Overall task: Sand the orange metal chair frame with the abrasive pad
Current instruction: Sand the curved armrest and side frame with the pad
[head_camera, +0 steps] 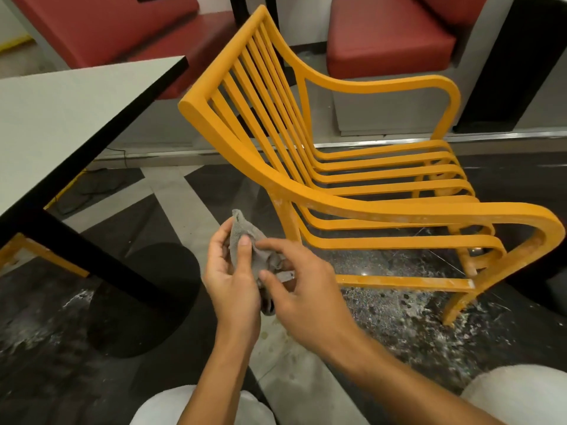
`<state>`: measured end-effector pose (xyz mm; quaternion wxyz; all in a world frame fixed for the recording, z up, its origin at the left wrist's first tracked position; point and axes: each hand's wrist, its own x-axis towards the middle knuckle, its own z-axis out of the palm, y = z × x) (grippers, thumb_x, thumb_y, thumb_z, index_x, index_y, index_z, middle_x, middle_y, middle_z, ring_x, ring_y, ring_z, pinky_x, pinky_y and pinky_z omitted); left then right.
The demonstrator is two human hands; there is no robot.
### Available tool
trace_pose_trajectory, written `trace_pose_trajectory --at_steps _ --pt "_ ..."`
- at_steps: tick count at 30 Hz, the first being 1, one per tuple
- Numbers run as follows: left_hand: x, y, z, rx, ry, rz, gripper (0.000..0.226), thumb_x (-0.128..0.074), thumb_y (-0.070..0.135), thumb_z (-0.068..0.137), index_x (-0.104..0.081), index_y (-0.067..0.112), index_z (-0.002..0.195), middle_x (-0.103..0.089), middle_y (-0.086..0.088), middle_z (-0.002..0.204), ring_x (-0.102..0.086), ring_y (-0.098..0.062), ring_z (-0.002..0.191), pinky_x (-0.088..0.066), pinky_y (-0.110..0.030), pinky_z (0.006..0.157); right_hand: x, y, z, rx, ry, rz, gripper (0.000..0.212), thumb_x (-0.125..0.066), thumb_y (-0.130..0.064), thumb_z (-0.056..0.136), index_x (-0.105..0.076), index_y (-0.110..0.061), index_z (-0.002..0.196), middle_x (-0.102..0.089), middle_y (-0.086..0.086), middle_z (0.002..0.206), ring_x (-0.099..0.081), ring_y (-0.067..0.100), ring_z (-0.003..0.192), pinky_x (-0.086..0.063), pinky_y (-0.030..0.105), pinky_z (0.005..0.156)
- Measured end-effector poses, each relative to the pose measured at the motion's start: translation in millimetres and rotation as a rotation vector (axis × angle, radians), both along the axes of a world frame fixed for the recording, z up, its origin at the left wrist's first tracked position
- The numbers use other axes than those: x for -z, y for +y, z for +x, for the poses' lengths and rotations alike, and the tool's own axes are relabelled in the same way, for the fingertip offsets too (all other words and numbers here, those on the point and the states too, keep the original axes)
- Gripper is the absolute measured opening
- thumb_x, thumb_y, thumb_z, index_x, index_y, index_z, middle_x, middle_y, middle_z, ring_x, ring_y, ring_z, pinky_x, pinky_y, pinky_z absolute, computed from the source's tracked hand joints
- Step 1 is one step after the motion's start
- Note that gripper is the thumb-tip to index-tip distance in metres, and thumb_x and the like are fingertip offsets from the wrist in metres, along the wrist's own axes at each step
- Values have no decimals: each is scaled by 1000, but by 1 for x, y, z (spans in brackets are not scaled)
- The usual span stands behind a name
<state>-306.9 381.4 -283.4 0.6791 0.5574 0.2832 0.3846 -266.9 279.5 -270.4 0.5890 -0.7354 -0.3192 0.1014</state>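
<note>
- Holding a crumpled grey abrasive pad (pixel 242 233) low in front, near the orange chair frame (pixel 368 208) but not touching it.
- Gripped in the left hand (pixel 233 280), thumb pressed across the pad's front.
- Pinched lower down with the right hand (pixel 306 289), forefinger and thumb closed on the pad.
- Standing upright on a dark speckled floor (pixel 399 317), with pale chalky scuffs along the near armrest and lower rail.
- Flanked at left by a pale table (pixel 61 111); red cushioned seats (pixel 389 41) behind.

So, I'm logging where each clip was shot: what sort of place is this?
Probably a restaurant or café dining area: red cushioned booth seats, a pedestal table, and a patterned stone floor.
</note>
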Motion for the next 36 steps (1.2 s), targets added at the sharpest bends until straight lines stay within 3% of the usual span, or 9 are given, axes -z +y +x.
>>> trace_pose_trajectory --at_steps 2,5,12,17,19,22,26,29,36 --pt "-1 -4 2 -29 11 -21 31 -57 15 108 -66 37 128 -76 5 120 -72 -14 116 -60 -24 84 10 4 -10 55 -14 11 46 -69 -5 94 -68 -31 132 -63 -19 118 -63 4 111 -60 29 88" --pt "4 -10 2 -10 33 -72 30 -54 20 109 -67 34 132 -75 3 126 -72 -12 116 -60 -20 82 20 9 -16 99 -1 50 47 -69 -1 94 -70 -28 133 -64 -16 121 -64 3 115 -59 27 93" --pt "14 3 5 -78 64 -123 28 -52 25 111 -71 31 131 -77 0 122 -72 -23 117 -59 -40 95 27 8 1 -104 148 0 52 -60 4 98 -71 -33 133 -68 -15 134 -64 -2 118 -57 28 101" --pt "6 16 19 -104 107 164 25 -57 22 109 -67 35 128 -72 7 127 -68 -8 121 -60 -28 97 15 1 27 -17 -33 31 34 -61 -1 99 -76 -22 122 -74 -13 112 -67 2 106 -55 16 87" --pt "1 21 29 -95 88 323 26 -58 17 108 -67 28 130 -70 12 128 -66 -3 122 -57 -23 99 10 -1 44 41 -186 18 31 -61 -1 99 -75 -19 120 -72 -11 112 -64 5 108 -55 22 89" --pt "2 28 44 -109 50 547 28 -62 12 107 -68 11 134 -71 1 129 -66 -9 124 -56 -26 101 6 0 70 151 -408 -23 32 -60 0 97 -73 -18 120 -69 -8 112 -56 12 110 -50 29 91" --pt "10 38 62 -197 -5 779 26 -70 6 102 -72 2 127 -73 -10 123 -69 -17 119 -57 -34 101 5 5 101 331 -589 -92 33 -61 -3 95 -70 -17 123 -65 -3 113 -48 17 110 -34 16 94" --pt "16 45 71 -235 -58 890 24 -76 -1 95 -75 -4 119 -73 -17 116 -72 -23 113 -59 -37 100 6 9 120 354 -609 -110 31 -60 -8 96 -68 -17 124 -64 -3 114 -46 15 110 -31 16 95" --pt "29 51 77 -161 -64 980 16 -81 -3 91 -79 -4 107 -70 -18 107 -72 -27 101 -60 -34 90 10 16 143 157 -461 -153 32 -53 -18 106 -61 -18 136 -62 -9 119 -54 9 113 -46 26 93"
